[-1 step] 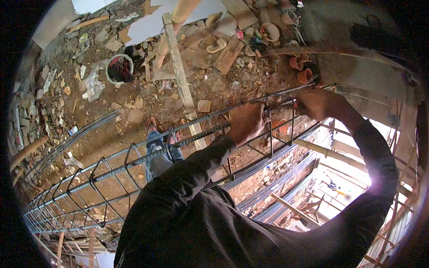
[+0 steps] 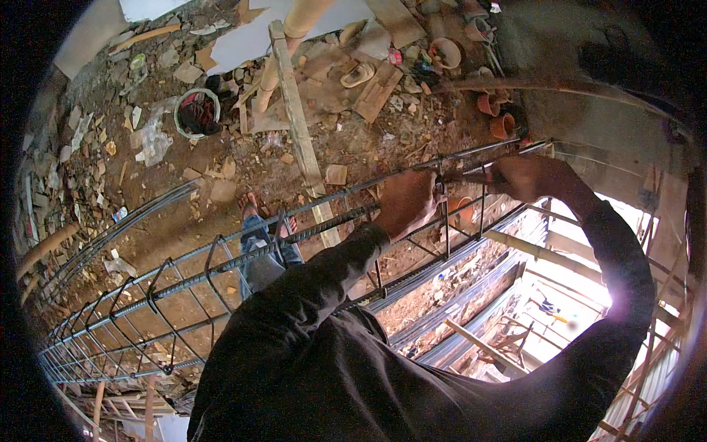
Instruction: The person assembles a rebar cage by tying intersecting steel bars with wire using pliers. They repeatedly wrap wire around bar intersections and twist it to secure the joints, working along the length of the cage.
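A long rebar cage (image 2: 261, 256), made of ribbed steel bars tied with square stirrups, runs slantwise from the lower left to the upper right. My left hand (image 2: 406, 203) is closed at a crossing of the upper bar and a stirrup (image 2: 446, 225). To its right, my right hand (image 2: 519, 178) is closed round a dark, slim tool (image 2: 471, 177) that points left toward that crossing. Its exact kind is hard to make out against the bars. The fingertips of both hands are partly hidden.
Another person's bare feet (image 2: 252, 202) and jeans (image 2: 258, 254) show beyond the cage. A wooden post (image 2: 298, 132) stands behind it. Rubble, a pail (image 2: 197, 114) with dark cloth and clay pots (image 2: 502, 126) lie farther off. Bundled bars (image 2: 434, 324) extend below right.
My right hand has shifted slightly down, turning the tool a little with it. My left hand and the rebar cage stay in place.
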Demonstrator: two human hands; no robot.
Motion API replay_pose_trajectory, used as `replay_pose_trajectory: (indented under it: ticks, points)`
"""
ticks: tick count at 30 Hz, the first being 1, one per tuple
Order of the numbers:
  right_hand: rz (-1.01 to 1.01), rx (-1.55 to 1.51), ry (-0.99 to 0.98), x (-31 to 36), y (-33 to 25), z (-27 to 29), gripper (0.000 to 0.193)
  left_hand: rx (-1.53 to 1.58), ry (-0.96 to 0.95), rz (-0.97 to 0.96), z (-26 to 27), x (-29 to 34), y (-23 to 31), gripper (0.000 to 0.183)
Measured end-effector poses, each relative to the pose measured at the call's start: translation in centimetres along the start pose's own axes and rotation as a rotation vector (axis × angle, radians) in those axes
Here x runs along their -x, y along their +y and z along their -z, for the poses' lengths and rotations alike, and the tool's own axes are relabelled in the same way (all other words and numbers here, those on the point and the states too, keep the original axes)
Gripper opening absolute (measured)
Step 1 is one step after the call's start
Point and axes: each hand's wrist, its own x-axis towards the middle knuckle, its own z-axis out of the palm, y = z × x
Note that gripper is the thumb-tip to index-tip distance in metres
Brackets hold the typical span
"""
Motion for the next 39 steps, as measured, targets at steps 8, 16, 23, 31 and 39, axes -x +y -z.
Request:
replay_pose_trajectory:
  ticks: [8,16,23,31,39]
  points:
    - [-0.152,-0.807,0.005,1.1,2.1,-9.2,0.035,0.083,0.070,-0.033,-0.6,-0.2,-0.3,0.042]
    - [0.002,-0.489,0.440,1.5,-0.7,-14.4,0.033,0.027,0.008,-0.019,-1.5,-0.9,-0.9,0.052]
    - [-0.129,-0.082,0.433,2.4,-1.4,-13.3,0.057,-0.040,0.097,-0.087,-0.7,-0.1,-0.4,0.044]
    - [-0.080,-0.810,-0.290,2.1,1.7,-5.4,0.057,-0.061,-0.025,0.011,-0.4,-0.5,-0.3,0.047]
    - [-0.075,0.169,0.434,3.7,0.5,-8.2,0.055,-0.032,0.138,-0.093,-1.6,-0.6,-0.7,0.047]
